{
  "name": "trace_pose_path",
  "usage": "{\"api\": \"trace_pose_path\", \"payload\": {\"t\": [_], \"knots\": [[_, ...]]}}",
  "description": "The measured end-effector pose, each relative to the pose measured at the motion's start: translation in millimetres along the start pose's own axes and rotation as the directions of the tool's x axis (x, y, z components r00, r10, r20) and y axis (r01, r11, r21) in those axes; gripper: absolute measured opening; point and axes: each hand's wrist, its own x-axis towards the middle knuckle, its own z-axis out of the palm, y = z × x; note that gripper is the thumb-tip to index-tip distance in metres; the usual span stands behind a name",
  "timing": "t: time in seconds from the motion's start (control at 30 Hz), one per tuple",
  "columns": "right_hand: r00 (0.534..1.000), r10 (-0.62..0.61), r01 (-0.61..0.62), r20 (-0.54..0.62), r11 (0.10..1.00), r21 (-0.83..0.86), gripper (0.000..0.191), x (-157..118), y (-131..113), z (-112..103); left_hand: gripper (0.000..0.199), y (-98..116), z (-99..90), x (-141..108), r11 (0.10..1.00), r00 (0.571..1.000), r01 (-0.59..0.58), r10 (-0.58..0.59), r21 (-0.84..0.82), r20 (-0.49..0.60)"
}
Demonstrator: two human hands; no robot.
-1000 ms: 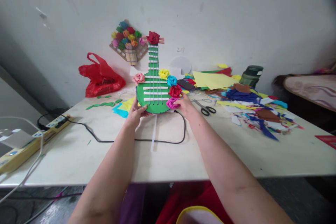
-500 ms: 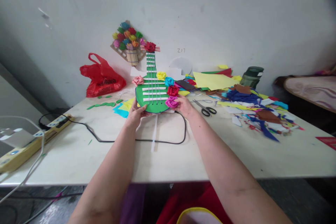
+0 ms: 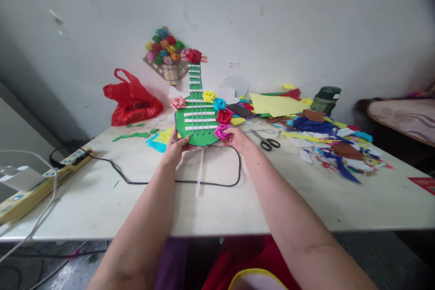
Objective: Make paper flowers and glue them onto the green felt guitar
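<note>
A green paper pipa, a lute-shaped craft [image 3: 193, 138], stands upright above the table in front of me, with white strips across it and thin strings down its front. Pink, yellow, blue, red and magenta paper flowers sit along its edges, and a red flower [image 3: 195, 56] tops its neck. My left hand [image 3: 177, 146] grips the lower left rim, thumb on the front face. At the lower right, my right hand [image 3: 235, 139] holds the edge beside the magenta flower [image 3: 222, 131]. The fingers behind the craft are hidden. Below it lies a translucent glue stick [image 3: 200, 174].
Scissors [image 3: 270, 144] and a heap of paper scraps [image 3: 340, 138] lie to the right, near a dark green bottle [image 3: 326, 100]. A red plastic bag [image 3: 136, 104] and green paper leaves [image 3: 134, 135] are on the left. A black cord [image 3: 136, 183] runs from a power strip [image 3: 44, 188].
The craft's top has tipped very slightly, its neck sitting a touch higher in view. Both hands keep the same hold.
</note>
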Motion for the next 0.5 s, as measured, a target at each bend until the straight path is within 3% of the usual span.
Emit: {"api": "trace_pose_path", "payload": {"t": [0.5], "knots": [[0.998, 0.026, -0.026, -0.049, 1.000, -0.001, 0.017, 3.4, -0.2, 1.4, 0.095, 0.2, 1.1, -0.1, 1.000, 1.000, 0.006, -0.006, 0.030, -0.001]]}}
